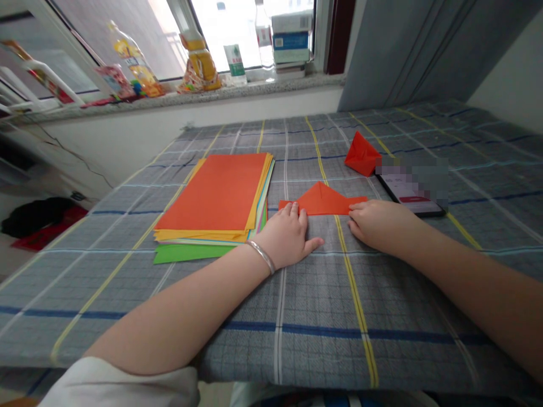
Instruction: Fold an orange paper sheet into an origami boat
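Observation:
An orange-red sheet of paper [321, 199], folded to a peak with a flat strip along its lower edge, lies on the checked cloth. My left hand [286, 237], with a silver bangle at the wrist, rests palm down, fingertips on the paper's left end and thumb stretched out to the right. At the paper's right end, my right hand [375, 222] has its fingers closed on the corner. A folded red paper shape [362, 155] stands beyond my right hand. Close to it lies a phone [409, 189], its screen partly blurred.
A stack of coloured paper [216, 189], orange on top with yellow and green edges, lies left of my left hand. Behind the checked cloth [212, 316], a windowsill [254, 89] carries bottles, a cup and boxes. A grey curtain [394, 51] hangs at the back right.

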`<state>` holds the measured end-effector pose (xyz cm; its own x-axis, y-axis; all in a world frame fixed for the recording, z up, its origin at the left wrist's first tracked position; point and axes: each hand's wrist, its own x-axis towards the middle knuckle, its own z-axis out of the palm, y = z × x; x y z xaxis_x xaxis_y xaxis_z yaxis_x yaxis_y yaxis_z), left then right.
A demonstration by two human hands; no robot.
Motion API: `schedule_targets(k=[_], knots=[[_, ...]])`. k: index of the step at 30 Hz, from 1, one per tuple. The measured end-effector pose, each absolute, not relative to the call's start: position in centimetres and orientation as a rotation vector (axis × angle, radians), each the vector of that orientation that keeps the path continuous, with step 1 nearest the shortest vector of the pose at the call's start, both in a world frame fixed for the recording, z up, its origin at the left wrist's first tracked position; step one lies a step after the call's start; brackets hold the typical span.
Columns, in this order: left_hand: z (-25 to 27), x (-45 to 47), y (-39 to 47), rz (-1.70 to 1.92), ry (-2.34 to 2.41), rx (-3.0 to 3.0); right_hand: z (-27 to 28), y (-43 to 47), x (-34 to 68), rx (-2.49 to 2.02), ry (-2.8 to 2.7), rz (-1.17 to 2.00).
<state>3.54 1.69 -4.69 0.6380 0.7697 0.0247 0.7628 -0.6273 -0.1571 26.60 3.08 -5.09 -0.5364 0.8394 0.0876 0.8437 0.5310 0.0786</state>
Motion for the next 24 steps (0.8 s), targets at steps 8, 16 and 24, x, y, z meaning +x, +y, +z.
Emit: schedule_targets(k=[8, 16, 24], knots=[[-3.8, 4.7, 0.8, 0.225, -1.418, -2.496, -3.9, 2.5, 26.0, -1.774, -2.77, -0.391], [-4.0, 4.1, 1.5, 0.159, -1.32, -2.401, -3.9, 2.7, 26.7, -1.818, -2.742, -0.382], [-3.1, 4.2, 1.4, 0.257, -1.412, -2.456, -3.8, 2.5, 26.8, -1.899, -2.701, -0.338]])
